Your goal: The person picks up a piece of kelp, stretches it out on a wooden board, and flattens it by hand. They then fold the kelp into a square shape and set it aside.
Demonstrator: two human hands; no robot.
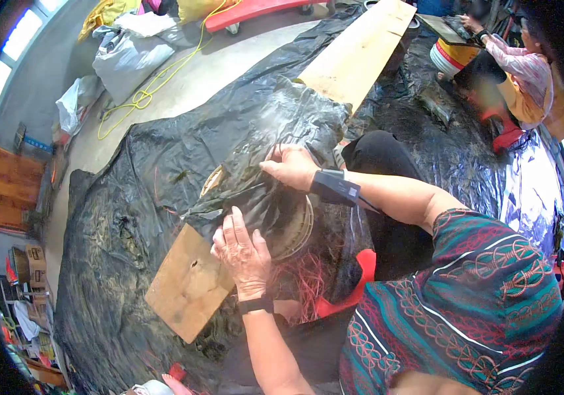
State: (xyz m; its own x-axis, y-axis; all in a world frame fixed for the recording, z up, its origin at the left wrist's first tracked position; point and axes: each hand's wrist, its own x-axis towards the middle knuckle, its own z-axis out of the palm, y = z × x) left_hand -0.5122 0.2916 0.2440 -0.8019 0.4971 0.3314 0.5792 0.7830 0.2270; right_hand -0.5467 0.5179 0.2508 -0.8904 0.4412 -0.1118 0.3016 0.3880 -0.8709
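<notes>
My right hand (292, 168) is closed on a crumpled dark plastic sheet (255, 191), thumb and fingers pinching it. Below it, my left hand (246, 253) lies with fingers stretched out at the sheet's lower edge. Beneath the plastic, the round rim of a bucket-like container (305, 234) shows at the right; its inside is mostly hidden. A wooden board (190, 286) sits at the left, partly behind my left hand. Loose red strings (298, 283) lie beside the container.
Black plastic sheeting (111, 289) covers the floor. A long plank (361, 52) extends away at the top. Another person (522, 82) sits at the upper right beside a yellow-and-white bucket (452, 59). A yellow cord (142, 99) and white sacks (134, 52) lie at the upper left.
</notes>
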